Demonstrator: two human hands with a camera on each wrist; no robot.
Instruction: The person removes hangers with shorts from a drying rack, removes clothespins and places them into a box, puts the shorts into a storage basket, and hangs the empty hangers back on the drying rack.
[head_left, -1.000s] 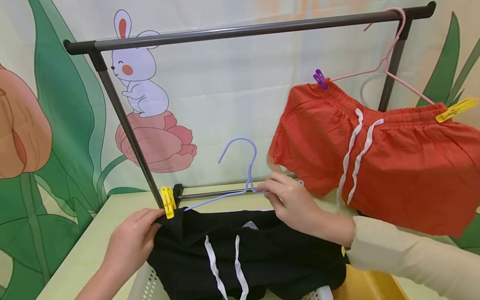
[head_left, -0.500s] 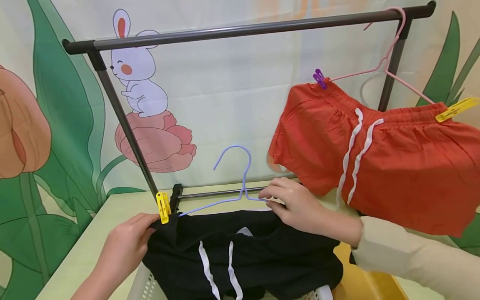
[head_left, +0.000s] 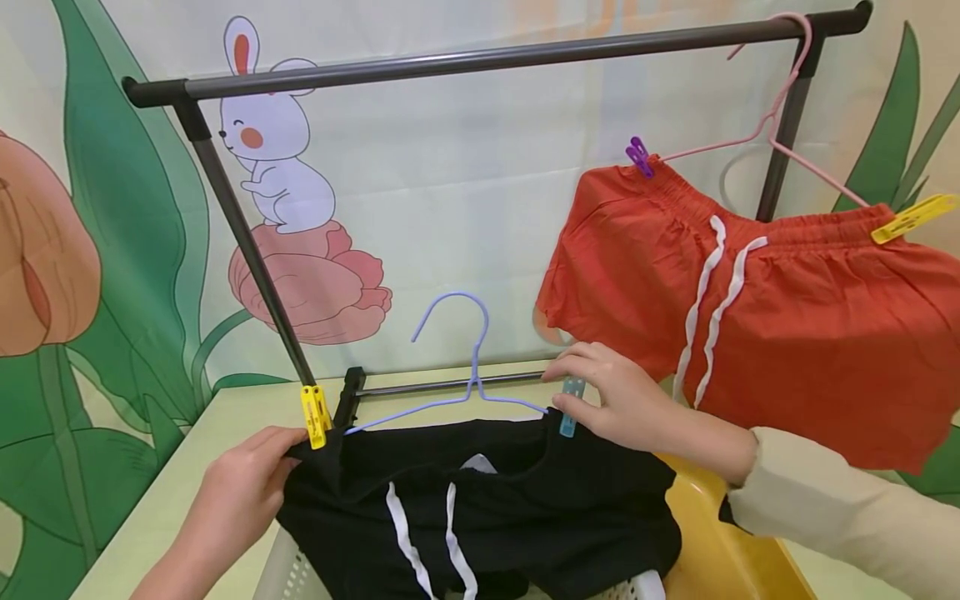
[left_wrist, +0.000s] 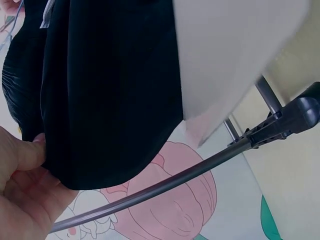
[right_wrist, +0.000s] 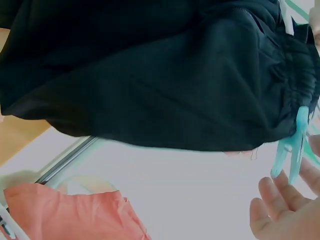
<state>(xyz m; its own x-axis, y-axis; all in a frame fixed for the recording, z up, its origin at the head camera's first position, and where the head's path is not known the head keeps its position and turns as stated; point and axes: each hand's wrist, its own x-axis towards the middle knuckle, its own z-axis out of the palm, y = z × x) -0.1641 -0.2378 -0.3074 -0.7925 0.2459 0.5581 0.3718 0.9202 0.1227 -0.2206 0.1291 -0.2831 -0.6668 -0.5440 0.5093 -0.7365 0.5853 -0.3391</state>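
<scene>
A pair of black shorts (head_left: 592, 508) with white drawstrings hangs from a light-blue hanger (head_left: 476, 358) held low over the table. My left hand (head_left: 236, 492) pinches the left corner of the waistband, beside a yellow clothespin (head_left: 315, 417) clipped there. At the other end of the waistband sits a blue clothespin (head_left: 572, 408). Around it my right hand (head_left: 626, 404) has its fingers loosely spread. In the right wrist view, those fingertips (right_wrist: 272, 192) are just off the handles of the blue clothespin (right_wrist: 295, 145), which grips the black fabric.
A dark clothes rack (head_left: 480, 60) stands behind. Red shorts (head_left: 825, 333) hang at its right on a pink hanger (head_left: 772, 125), with a purple clothespin (head_left: 639, 157) and another yellow clothespin (head_left: 915, 218). Below the black shorts are a white basket (head_left: 288, 567) and a yellow container (head_left: 720, 558).
The black shorts and hanger have shifted left and slightly down with my left hand. My right hand has loosened and drawn to the right, bringing the blue clothespin into sight.
</scene>
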